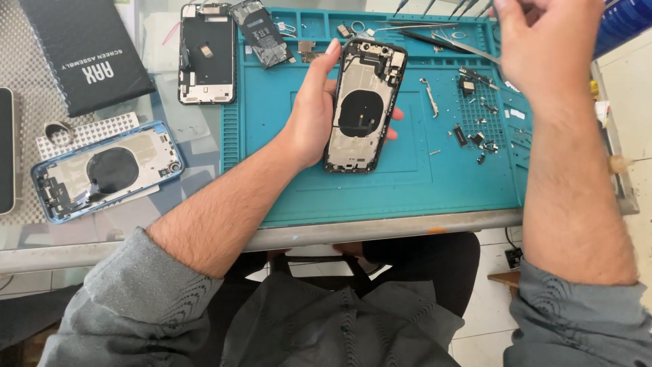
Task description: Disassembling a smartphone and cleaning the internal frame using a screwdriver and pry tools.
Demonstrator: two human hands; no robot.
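Teal silicone covers most of the bench in the head view: a repair mat [407, 183] with moulded trays along its far edge and a raised grid at its right. Over the middle of it the left hand [312, 115] holds an opened black phone housing [365, 105], inner side up, thumb along the left edge and fingertips curled round the right one. The housing is lifted off the mat and tilted a little, camera end away from the person; a dark round coil shows on its pale inner plate.

Up at the top right the right hand [536, 41] hangs above the mat's far corner, fingers drawn loosely together (whether they pinch anything cannot be told, since the tips run out of the frame). Just beside its wrist, tweezers [468, 47] lie on the mat, and small screws and brackets [475, 136] are scattered over the grid.

Left of the mat, on the glass table [197, 136], lies a blue phone housing [109, 173], also open, with a detached screen [207, 58] near the far edge and a black battery [261, 30] touching the mat's corner. A black box [85, 51] sits at the top left.
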